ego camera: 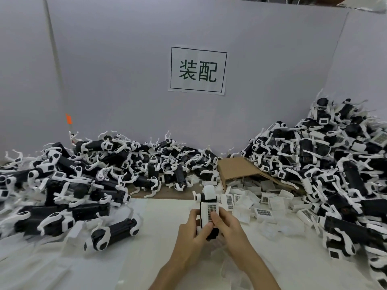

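Both hands hold a black-and-white toy body (209, 194) just above the pale desk (159, 237): the left hand (193, 226) grips its left edge with curled fingers, the right hand (229, 225) clasps the opposite edge, and both thumbs rest on the gridded white panel (211, 209) on its upper face. The toy body is in front of the tipped cardboard box (234, 170), slightly left of its mouth. Loose gridded panels (263, 212) lie spilled from the box, just right of the hands. Left of the box a low heap of toy bodies (83, 178) spreads along the grey partition (125, 80); right of the box a taller heap (335, 164) climbs. Above the box hangs a paper sign (198, 70)
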### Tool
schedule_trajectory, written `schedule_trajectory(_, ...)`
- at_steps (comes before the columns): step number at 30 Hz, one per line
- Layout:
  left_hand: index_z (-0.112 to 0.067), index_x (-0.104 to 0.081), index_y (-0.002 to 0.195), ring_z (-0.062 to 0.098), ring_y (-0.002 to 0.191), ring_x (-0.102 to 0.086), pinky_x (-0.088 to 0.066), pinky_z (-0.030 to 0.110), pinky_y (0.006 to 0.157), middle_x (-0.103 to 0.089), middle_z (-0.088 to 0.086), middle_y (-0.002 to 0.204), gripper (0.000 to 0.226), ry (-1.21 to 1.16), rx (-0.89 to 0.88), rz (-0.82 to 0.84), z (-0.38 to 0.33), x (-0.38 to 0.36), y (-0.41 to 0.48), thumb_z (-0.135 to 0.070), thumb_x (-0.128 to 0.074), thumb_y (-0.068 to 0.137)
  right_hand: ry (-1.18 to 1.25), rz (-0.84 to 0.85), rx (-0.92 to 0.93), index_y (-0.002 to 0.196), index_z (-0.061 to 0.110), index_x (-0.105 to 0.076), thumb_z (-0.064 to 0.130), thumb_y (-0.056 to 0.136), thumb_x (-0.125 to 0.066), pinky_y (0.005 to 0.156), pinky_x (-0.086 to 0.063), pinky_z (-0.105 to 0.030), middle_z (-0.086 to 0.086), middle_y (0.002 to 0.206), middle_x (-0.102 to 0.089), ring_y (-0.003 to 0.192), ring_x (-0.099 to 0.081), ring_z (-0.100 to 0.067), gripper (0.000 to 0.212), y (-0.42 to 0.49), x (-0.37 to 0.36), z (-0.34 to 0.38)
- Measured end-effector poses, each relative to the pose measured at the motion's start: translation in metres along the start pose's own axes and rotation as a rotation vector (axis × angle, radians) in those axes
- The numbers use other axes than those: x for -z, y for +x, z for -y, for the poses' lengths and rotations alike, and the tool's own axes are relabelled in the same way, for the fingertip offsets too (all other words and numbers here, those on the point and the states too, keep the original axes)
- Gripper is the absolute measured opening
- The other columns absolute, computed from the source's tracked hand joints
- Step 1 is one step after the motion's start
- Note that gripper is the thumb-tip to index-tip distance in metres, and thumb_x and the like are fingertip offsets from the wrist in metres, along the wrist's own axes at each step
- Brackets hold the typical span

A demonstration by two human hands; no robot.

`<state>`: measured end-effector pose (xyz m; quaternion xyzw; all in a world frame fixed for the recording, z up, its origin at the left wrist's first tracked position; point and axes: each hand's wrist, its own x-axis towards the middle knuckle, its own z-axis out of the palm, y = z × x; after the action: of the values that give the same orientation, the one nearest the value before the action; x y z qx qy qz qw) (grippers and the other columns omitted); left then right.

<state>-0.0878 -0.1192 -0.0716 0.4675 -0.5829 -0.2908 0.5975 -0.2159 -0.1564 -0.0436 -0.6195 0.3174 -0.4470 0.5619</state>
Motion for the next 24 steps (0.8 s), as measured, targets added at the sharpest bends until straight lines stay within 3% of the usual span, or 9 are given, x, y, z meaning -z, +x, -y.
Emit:
schedule_trajectory(2,-0.03,-0.054,0.12,0.01,0.072,-0.072,-0.048,0.013,0.06,-0.077,-0.001,0.084,0.046,0.006,0.003,0.002,0.0,-0.001,0.001,-0.062,-0.054,0.087,-0.028,-0.022,0.025,0.115,0.02,-0.069,0.023,0.102,-0.053,0.079,-0.058,-0.029,-0.002,0.107,-0.076,0.101,-0.072,-0.017,0.02,0.001,-0.001,-0.002)
schedule_trajectory(5,-0.03,-0.052,0.122,0.011,0.077,-0.074,-0.049,0.013,0.061,-0.077,-0.003,0.086,0.039,-0.008,0.006,0.01,0.0,-0.001,0.0,-0.056,-0.052,0.094,-0.088,-0.05,0.073,0.111,0.02,-0.069,0.022,0.103,-0.052,0.069,-0.057,-0.025,-0.002,0.1,-0.076,0.093,-0.073,-0.018,0.019,0.001,-0.004,-0.003)
schedule_trajectory(10,-0.027,-0.048,0.123,0.008,0.076,-0.073,-0.047,0.01,0.059,-0.077,-0.008,0.095,0.035,-0.034,0.013,0.023,-0.003,0.0,-0.001,-0.049,-0.049,0.097,-0.164,-0.043,0.121,0.112,0.024,-0.069,0.022,0.103,-0.05,0.078,-0.054,-0.021,0.006,0.101,-0.076,0.096,-0.072,-0.01,0.021,-0.001,-0.006,-0.004)
schedule_trajectory(15,-0.028,-0.048,0.126,0.008,0.078,-0.073,-0.049,0.012,0.062,-0.077,-0.008,0.098,0.033,-0.04,-0.003,0.026,-0.003,-0.001,-0.001,-0.047,-0.048,0.098,-0.168,-0.058,0.134,0.113,0.02,-0.07,0.022,0.101,-0.054,0.088,-0.057,-0.033,0.0,0.102,-0.077,0.099,-0.072,-0.015,0.021,-0.001,-0.006,-0.001)
schedule_trajectory(18,-0.029,-0.049,0.122,0.01,0.077,-0.074,-0.047,0.01,0.059,-0.077,-0.005,0.093,0.032,-0.039,-0.02,0.004,-0.004,-0.001,-0.002,-0.05,-0.049,0.098,-0.143,-0.052,0.142,0.114,0.018,-0.07,0.02,0.102,-0.053,0.086,-0.057,-0.031,-0.001,0.103,-0.077,0.1,-0.072,-0.017,0.021,-0.002,-0.005,0.001)
schedule_trajectory(24,-0.033,-0.048,0.128,0.012,0.083,-0.075,-0.048,0.011,0.059,-0.076,-0.009,0.102,0.053,-0.069,0.01,-0.039,-0.004,0.0,0.0,-0.066,-0.055,0.086,-0.036,0.077,0.072,0.124,0.016,-0.064,0.016,0.106,-0.042,0.083,-0.056,-0.028,-0.007,0.109,-0.074,0.104,-0.07,-0.021,0.028,-0.008,-0.007,0.008)
